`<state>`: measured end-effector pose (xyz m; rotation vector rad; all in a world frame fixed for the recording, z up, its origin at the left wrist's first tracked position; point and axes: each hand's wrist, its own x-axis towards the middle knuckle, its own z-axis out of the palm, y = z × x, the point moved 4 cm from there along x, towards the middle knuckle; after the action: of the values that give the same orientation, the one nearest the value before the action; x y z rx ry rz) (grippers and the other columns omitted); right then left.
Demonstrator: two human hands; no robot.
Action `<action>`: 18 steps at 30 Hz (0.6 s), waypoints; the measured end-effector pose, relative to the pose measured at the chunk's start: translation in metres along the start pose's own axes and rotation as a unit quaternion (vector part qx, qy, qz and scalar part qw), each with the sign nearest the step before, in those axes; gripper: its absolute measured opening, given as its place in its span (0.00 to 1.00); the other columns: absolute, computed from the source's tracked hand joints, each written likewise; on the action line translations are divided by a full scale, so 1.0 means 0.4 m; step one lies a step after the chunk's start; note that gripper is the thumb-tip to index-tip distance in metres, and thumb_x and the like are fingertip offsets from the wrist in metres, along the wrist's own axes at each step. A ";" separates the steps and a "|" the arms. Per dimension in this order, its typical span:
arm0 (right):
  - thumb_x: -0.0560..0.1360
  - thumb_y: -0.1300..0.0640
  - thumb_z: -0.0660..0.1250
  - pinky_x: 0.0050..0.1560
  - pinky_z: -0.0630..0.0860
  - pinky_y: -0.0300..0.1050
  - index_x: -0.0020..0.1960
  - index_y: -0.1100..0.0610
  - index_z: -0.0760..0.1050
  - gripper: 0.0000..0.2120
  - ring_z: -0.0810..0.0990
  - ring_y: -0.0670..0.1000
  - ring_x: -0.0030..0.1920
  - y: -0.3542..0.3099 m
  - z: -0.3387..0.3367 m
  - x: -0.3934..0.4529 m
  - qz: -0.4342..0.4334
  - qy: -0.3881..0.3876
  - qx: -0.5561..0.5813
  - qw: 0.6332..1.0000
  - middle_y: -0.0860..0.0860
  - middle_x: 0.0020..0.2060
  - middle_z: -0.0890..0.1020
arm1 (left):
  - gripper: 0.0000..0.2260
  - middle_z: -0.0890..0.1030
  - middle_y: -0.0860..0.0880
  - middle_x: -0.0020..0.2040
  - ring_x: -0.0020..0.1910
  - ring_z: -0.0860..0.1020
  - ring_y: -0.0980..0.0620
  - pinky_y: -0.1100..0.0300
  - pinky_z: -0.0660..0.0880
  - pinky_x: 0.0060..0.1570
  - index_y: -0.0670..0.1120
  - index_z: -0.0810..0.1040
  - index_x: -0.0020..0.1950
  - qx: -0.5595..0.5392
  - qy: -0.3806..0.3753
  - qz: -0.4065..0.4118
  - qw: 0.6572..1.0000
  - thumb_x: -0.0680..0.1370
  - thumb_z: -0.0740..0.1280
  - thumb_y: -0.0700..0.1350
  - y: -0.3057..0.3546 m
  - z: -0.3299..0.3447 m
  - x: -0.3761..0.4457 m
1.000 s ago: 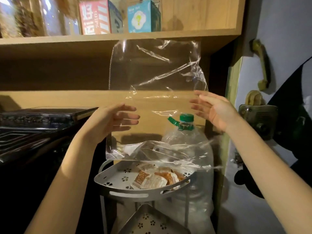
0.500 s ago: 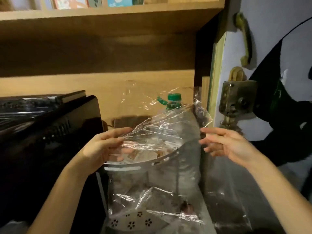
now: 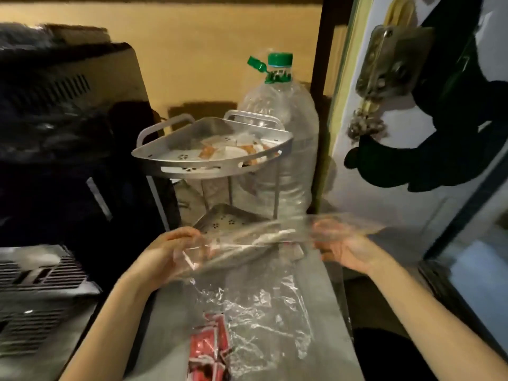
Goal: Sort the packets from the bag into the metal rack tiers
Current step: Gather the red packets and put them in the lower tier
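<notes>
A clear plastic bag [image 3: 255, 298] hangs from both hands in front of the metal rack. My left hand [image 3: 170, 251] grips the bag's left top edge and my right hand [image 3: 343, 246] grips its right top edge; both look blurred. Several red packets [image 3: 209, 350] lie at the bag's bottom. The rack's top tier [image 3: 220, 167] holds several white and orange packets [image 3: 228, 149]. The lower tier [image 3: 222, 221] shows just behind the bag's upper edge; its contents are hidden.
A large clear bottle with a green cap [image 3: 277, 138] stands behind the rack on the right. A black appliance [image 3: 68, 138] fills the left side, with a metal grille [image 3: 35, 292] below it. A door with a brass lock [image 3: 390, 64] is at right.
The view tilted downward. Both hands brought the bag down from in front of the top tier to the lower tier's height, and the red packets came into view.
</notes>
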<state>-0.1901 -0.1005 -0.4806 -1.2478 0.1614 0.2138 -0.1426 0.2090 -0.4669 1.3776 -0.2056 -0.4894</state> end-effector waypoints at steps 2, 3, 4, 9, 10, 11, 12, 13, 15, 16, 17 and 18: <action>0.73 0.61 0.59 0.31 0.79 0.43 0.44 0.59 0.75 0.06 0.83 0.50 0.34 0.050 0.000 0.003 0.036 -0.006 -0.014 0.999 0.53 0.37 0.83 | 0.05 0.81 0.41 0.36 0.30 0.81 0.48 0.62 0.77 0.24 0.40 0.77 0.39 -0.021 0.026 -0.037 0.999 0.73 0.63 0.34 -0.060 -0.021 -0.014; 0.75 0.61 0.56 0.32 0.79 0.43 0.44 0.59 0.74 0.08 0.82 0.50 0.35 0.070 0.000 0.008 0.060 -0.006 -0.011 0.998 0.53 0.36 0.83 | 0.08 0.81 0.40 0.38 0.32 0.82 0.47 0.59 0.79 0.28 0.40 0.78 0.39 -0.040 0.035 -0.060 0.997 0.73 0.60 0.35 -0.090 -0.032 -0.022; 0.76 0.61 0.53 0.33 0.79 0.44 0.43 0.60 0.74 0.11 0.82 0.51 0.35 0.085 0.003 0.013 0.082 -0.005 -0.001 0.997 0.53 0.36 0.83 | 0.10 0.82 0.39 0.41 0.34 0.83 0.46 0.55 0.80 0.33 0.40 0.80 0.38 -0.065 0.047 -0.074 0.994 0.71 0.59 0.37 -0.118 -0.046 -0.029; 0.75 0.53 0.56 0.37 0.78 0.48 0.52 0.61 0.77 0.16 0.80 0.57 0.41 0.121 0.032 0.059 0.128 -0.039 -0.026 0.991 0.57 0.47 0.82 | 0.17 0.84 0.43 0.44 0.40 0.82 0.45 0.51 0.79 0.39 0.42 0.84 0.39 -0.081 0.074 -0.088 0.990 0.69 0.58 0.48 -0.197 -0.086 -0.098; 0.73 0.56 0.62 0.38 0.79 0.48 0.55 0.58 0.77 0.13 0.81 0.56 0.42 0.124 0.039 0.072 0.123 -0.056 -0.083 0.987 0.56 0.50 0.82 | 0.13 0.84 0.44 0.43 0.39 0.83 0.48 0.54 0.80 0.36 0.42 0.83 0.41 -0.060 0.087 -0.076 0.991 0.68 0.63 0.49 -0.206 -0.090 -0.114; 0.71 0.60 0.66 0.40 0.79 0.49 0.57 0.56 0.76 0.14 0.81 0.55 0.44 0.126 0.048 0.087 0.118 -0.068 -0.139 0.981 0.55 0.51 0.82 | 0.11 0.84 0.46 0.41 0.38 0.83 0.50 0.58 0.80 0.33 0.43 0.82 0.42 -0.041 0.102 -0.061 0.992 0.65 0.70 0.49 -0.210 -0.091 -0.129; 0.71 0.65 0.67 0.42 0.79 0.49 0.58 0.54 0.75 0.17 0.82 0.55 0.44 0.127 0.059 0.104 0.116 -0.073 -0.187 0.973 0.55 0.52 0.82 | 0.15 0.84 0.47 0.40 0.37 0.83 0.52 0.61 0.79 0.32 0.44 0.81 0.43 -0.010 0.115 -0.048 0.992 0.61 0.75 0.49 -0.216 -0.095 -0.145; 0.71 0.68 0.67 0.41 0.80 0.48 0.59 0.55 0.74 0.19 0.82 0.54 0.42 0.124 0.078 0.120 0.116 -0.073 -0.218 0.966 0.56 0.52 0.82 | 0.15 0.84 0.48 0.39 0.36 0.83 0.53 0.63 0.78 0.32 0.44 0.81 0.44 0.017 0.130 -0.044 0.990 0.60 0.77 0.46 -0.224 -0.100 -0.161; 0.70 0.73 0.66 0.32 0.80 0.42 0.60 0.57 0.69 0.22 0.82 0.51 0.37 0.110 0.131 0.156 0.098 -0.060 -0.248 0.962 0.59 0.52 0.81 | 0.10 0.85 0.50 0.40 0.39 0.83 0.54 0.64 0.78 0.34 0.44 0.80 0.46 0.044 0.181 -0.046 0.981 0.66 0.73 0.39 -0.232 -0.103 -0.193; 0.70 0.74 0.66 0.29 0.79 0.40 0.62 0.59 0.68 0.24 0.81 0.50 0.35 0.101 0.157 0.176 0.077 -0.048 -0.279 0.956 0.61 0.51 0.80 | 0.10 0.84 0.50 0.42 0.41 0.83 0.53 0.64 0.78 0.35 0.45 0.79 0.48 0.060 0.208 -0.057 0.975 0.68 0.71 0.36 -0.236 -0.104 -0.208; 0.69 0.74 0.67 0.29 0.79 0.39 0.63 0.61 0.68 0.25 0.81 0.49 0.34 0.094 0.183 0.200 0.049 -0.032 -0.323 0.945 0.60 0.50 0.80 | 0.10 0.83 0.50 0.44 0.42 0.83 0.52 0.63 0.78 0.35 0.46 0.79 0.49 0.083 0.229 -0.069 0.967 0.69 0.71 0.35 -0.240 -0.099 -0.219; 0.68 0.74 0.67 0.30 0.80 0.39 0.64 0.62 0.68 0.26 0.81 0.48 0.35 0.090 0.208 0.225 0.019 -0.019 -0.359 0.933 0.58 0.49 0.80 | 0.11 0.82 0.50 0.46 0.43 0.82 0.52 0.63 0.78 0.36 0.47 0.79 0.49 0.118 0.245 -0.078 0.959 0.70 0.70 0.36 -0.244 -0.096 -0.230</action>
<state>-0.1116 -0.0040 -0.5094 -1.9702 0.0717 0.3475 -0.2284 0.2732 -0.5561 1.7136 0.2597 -0.2443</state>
